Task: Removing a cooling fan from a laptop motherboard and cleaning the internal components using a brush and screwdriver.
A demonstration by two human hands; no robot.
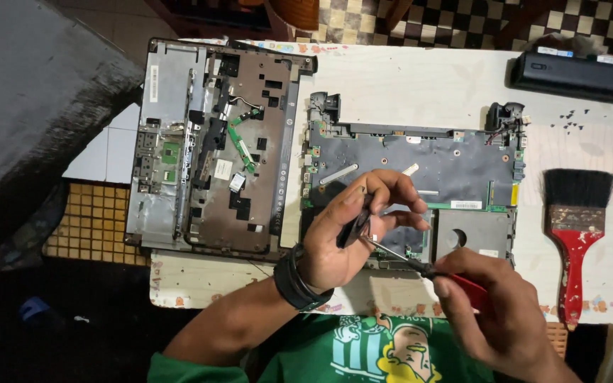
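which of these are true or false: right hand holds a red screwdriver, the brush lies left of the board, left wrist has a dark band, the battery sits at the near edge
1. The right hand holds a red screwdriver. True.
2. The brush lies left of the board. False: it lies to the right.
3. The left hand has a dark band at its wrist. True.
4. The battery sits at the table's near edge. False: it is at the far right corner.

One brush (575,227), one screwdriver (434,273), one battery (580,74).
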